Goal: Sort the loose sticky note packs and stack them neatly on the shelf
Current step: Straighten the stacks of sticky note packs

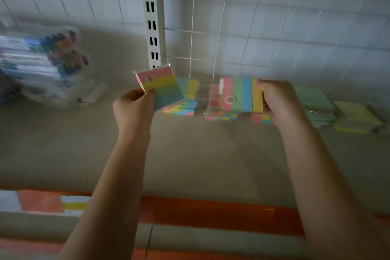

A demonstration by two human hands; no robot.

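Your left hand (135, 105) pinches one striped pack (160, 88) by its lower corner, thumb on the face, and holds it tilted above the shelf (190, 154). Your right hand (276, 101) grips a second pack (240, 95) by its yellow edge, fingers curled behind it, stripes running upright.

You look to be mid-sort, a pack in each hand and neither yet placed. Just behind them, two striped stacks sit on the shelf: the left stack (185, 103) under your left-hand pack, and the right stack (221, 112), which leans and spreads at its base. The next move probably calls for turning each pack so its stripes match the stack below, then setting it down flat and square. The right stack may want straightening first, or a new pack could slide off.

Further right lie a green stack (316, 103) and a yellow stack (356, 116), single colours, so the striped packs likely do not belong there. At far left a clear bag of markers (42, 63) rests against the grid wall (274, 27). It is blurred, so I cannot tell how many it holds.
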